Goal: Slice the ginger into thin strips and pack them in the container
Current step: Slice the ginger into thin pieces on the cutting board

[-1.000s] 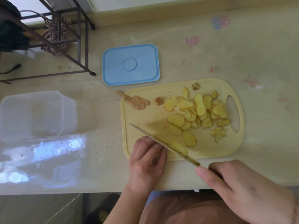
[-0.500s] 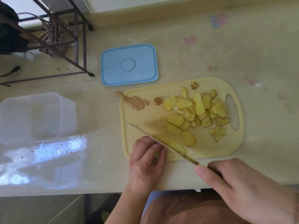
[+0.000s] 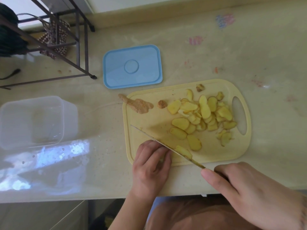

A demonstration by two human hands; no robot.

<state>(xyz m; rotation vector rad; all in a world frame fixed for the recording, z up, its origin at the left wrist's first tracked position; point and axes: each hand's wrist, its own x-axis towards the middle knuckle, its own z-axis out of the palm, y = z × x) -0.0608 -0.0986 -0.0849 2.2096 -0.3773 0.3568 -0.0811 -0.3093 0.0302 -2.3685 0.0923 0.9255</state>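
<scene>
1. At far left a clear plastic container (image 3: 31, 122) stands open on the pale counter (image 3: 199, 47), near the counter's left side; bare counter lies between it and the cutting board.
2. Behind it, a dark metal rack (image 3: 71, 47) has its feet on the counter's back left corner, with a checkered bag (image 3: 54, 39) hanging inside the frame.
3. A blue lid (image 3: 132, 66) lies flat just behind the board's back left corner, apart from it.
4. A piece of ginger peel (image 3: 136, 104) overhangs the back left edge of the yellow cutting board (image 3: 149, 123).
5. The left hand (image 3: 151, 165) sits at the board's front left corner, fingers curled down on something beside the blade; what it pins is hidden.
6. The knife (image 3: 166, 145) slants across the board's front left part, tip toward the back left, with one ginger slice (image 3: 183, 151) against its right face.
7. The other ginger slices (image 3: 202, 117) are heaped on the board's right half, near its handle hole.
8. The right hand (image 3: 252, 195) grasps the knife handle past the counter's front edge, forefinger stretched toward the blade.
9. Faint coloured scribbles mark the counter at back right; no readable writing.
</scene>
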